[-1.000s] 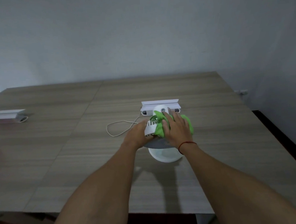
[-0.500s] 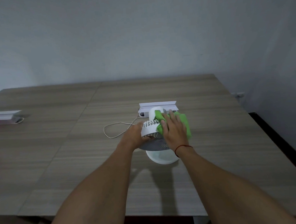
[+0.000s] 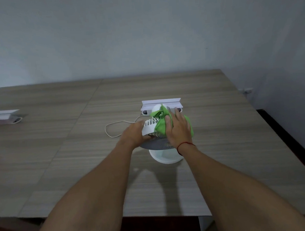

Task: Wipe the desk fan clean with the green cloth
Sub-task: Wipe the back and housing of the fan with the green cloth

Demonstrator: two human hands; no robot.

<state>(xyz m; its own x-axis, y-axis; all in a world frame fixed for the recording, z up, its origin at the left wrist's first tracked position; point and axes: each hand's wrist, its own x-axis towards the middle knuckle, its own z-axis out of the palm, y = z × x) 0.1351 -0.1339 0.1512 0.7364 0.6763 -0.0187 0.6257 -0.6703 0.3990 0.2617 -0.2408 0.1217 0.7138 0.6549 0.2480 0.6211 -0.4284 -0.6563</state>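
Note:
A small white desk fan [image 3: 149,126] stands on its round base [image 3: 165,156] near the middle of the wooden table [image 3: 61,156], its head tipped face down. My left hand [image 3: 134,134] grips the left rim of the fan's head. My right hand [image 3: 178,129] lies flat on the green cloth [image 3: 160,126], which is pressed over the top and right side of the head. The cloth hides most of the rear housing. A white cable [image 3: 113,126] runs from the fan to the left.
A white power strip box [image 3: 161,104] sits just behind the fan. Another white box [image 3: 1,116] with a cable lies at the far left. The table's right edge [image 3: 274,134] drops to a dark floor, and a grey wall stands behind.
My right hand has slid the green cloth slightly across the fan's head, bunching it more toward the top. My left hand keeps its hold on the rim.

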